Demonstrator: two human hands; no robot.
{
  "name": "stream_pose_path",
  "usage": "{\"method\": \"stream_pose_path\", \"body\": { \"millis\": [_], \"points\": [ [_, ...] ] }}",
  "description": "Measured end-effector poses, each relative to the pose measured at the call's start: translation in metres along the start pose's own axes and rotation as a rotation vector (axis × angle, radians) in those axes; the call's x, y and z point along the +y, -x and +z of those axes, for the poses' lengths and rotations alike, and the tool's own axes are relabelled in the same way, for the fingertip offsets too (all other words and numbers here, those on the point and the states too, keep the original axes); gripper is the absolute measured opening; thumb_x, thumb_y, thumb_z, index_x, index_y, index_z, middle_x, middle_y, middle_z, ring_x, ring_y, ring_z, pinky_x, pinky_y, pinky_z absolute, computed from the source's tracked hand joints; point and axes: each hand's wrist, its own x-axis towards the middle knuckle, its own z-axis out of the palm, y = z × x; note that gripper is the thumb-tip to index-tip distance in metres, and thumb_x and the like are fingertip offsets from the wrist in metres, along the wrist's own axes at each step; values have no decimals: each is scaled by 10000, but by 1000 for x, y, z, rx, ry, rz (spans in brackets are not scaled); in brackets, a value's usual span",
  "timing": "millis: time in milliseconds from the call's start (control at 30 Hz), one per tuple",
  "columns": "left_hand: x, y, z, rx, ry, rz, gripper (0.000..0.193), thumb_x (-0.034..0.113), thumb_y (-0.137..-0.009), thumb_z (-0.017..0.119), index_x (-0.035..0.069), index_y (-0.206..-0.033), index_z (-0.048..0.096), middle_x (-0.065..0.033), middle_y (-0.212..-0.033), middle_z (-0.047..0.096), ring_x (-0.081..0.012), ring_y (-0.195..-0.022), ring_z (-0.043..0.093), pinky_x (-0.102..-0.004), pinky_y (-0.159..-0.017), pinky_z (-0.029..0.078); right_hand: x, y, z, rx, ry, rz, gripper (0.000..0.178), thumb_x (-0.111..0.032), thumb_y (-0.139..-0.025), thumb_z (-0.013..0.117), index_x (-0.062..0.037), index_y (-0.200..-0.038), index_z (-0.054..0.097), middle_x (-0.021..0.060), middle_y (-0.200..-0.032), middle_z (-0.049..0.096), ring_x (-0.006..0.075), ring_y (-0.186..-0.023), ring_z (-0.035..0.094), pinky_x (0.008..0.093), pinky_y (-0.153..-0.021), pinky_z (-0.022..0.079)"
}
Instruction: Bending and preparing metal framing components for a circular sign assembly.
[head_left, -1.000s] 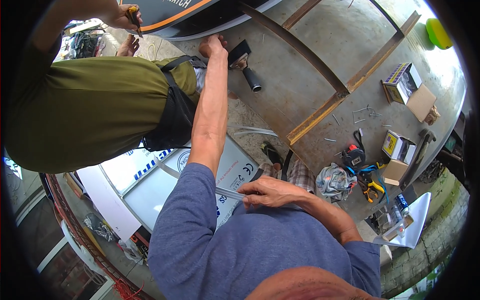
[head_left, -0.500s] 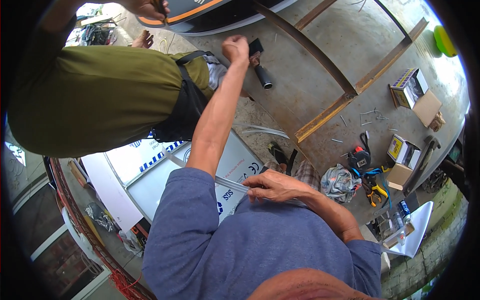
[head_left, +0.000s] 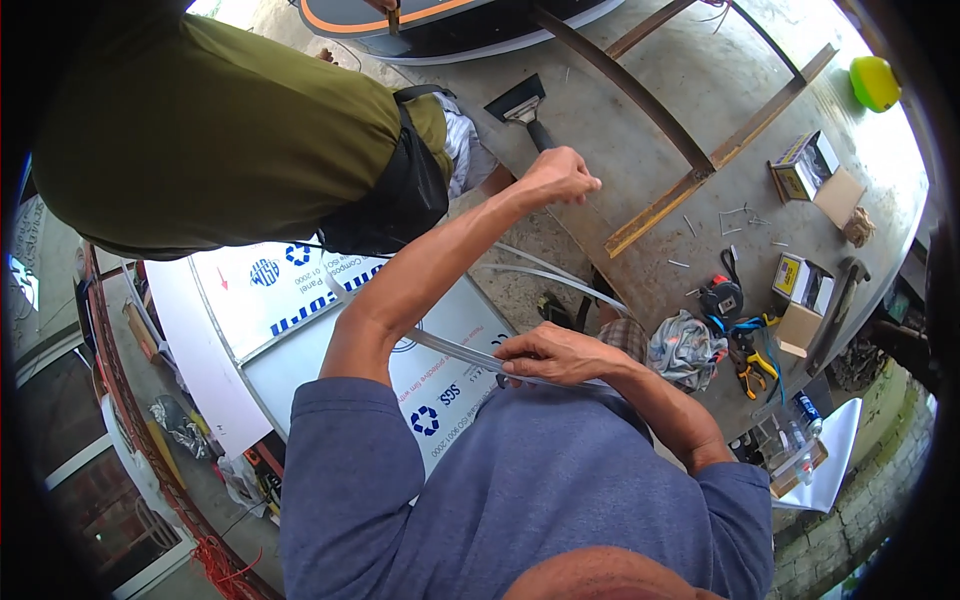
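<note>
My left hand [head_left: 565,177] is curled closed above the metal tabletop [head_left: 640,120], fingertips pinched; whether something small is in them is hidden. Behind its wrist lies a squeegee-like scraper [head_left: 517,100] with a wide black blade and dark handle, the handle end covered by my hand. Held against my waist, my right hand [head_left: 555,352] is closed on thin pale strips [head_left: 450,347], which run left under my left forearm, across a film-covered panel [head_left: 330,370]. More pale strips [head_left: 560,275] loop out toward the table edge.
A co-worker in an olive shirt [head_left: 240,130] leans in at left. Rusty metal frame bars [head_left: 655,215] lie across the table. At right are a tape measure [head_left: 720,297], pliers [head_left: 748,372], a crumpled rag [head_left: 683,350], small boxes [head_left: 803,168], scattered nails [head_left: 740,218] and a yellow-green ball-like object [head_left: 875,84].
My left hand has swung right and nearer, from left of the scraper to over its handle end. My right hand keeps the strips and has shifted slightly. The co-worker's raised hand has moved partly out of view.
</note>
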Motion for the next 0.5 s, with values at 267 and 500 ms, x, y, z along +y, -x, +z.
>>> {"method": "stream_pose_path", "body": {
  "millis": [267,500],
  "points": [
    [15,135,12,-127,-424,331,437,434,-900,663,6,-915,748,-222,-811,717,-352,-795,715,-457,-728,544,10,5,43,13,119,-26,381,-249,-982,534,38,-1194,667,152,-871,721,300,-861,696,411,-838,518],
    [-30,266,11,-136,-533,236,475,463,-967,595,9,-943,732,-231,-808,701,-399,-821,695,-487,-752,516,10,12,72,2,134,4,358,-242,-979,545,41,-1151,681,159,-895,732,288,-866,707,392,-824,531]
  ]
}}
